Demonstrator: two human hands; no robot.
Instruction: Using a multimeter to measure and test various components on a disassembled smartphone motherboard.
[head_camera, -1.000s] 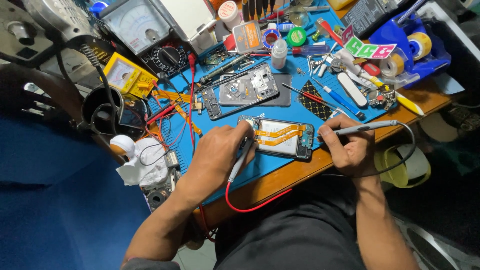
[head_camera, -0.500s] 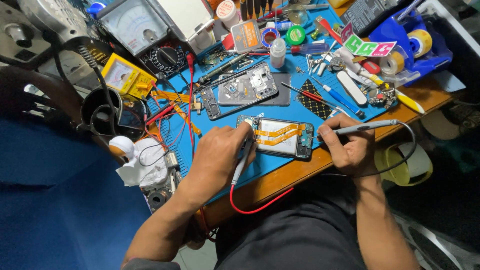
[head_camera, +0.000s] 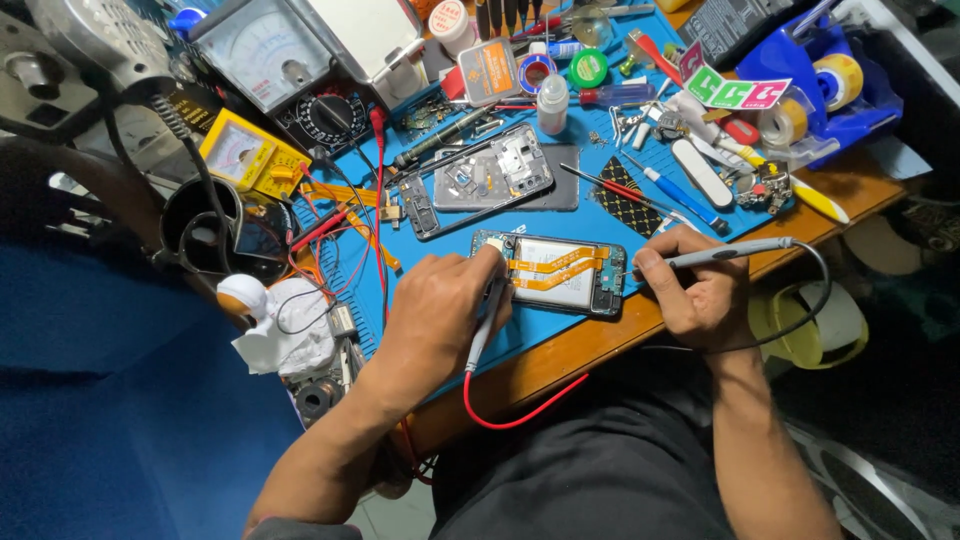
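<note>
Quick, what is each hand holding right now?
Left hand: closed on a grey probe with a red wire, tip at the opened phone.
Right hand: closed on a grey probe with a black wire.

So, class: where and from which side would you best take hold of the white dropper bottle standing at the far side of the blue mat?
Hold the dropper bottle by its round body, below the narrow cap, coming from above. It stands upright, with tools close beside it.

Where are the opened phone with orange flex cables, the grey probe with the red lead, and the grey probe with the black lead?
Opened phone with orange flex cables (head_camera: 560, 272): head view, on its pale battery.
Grey probe with red lead (head_camera: 482, 335): head view, mid-shaft under left hand.
Grey probe with black lead (head_camera: 735, 252): head view, shaft beyond right hand.
</note>
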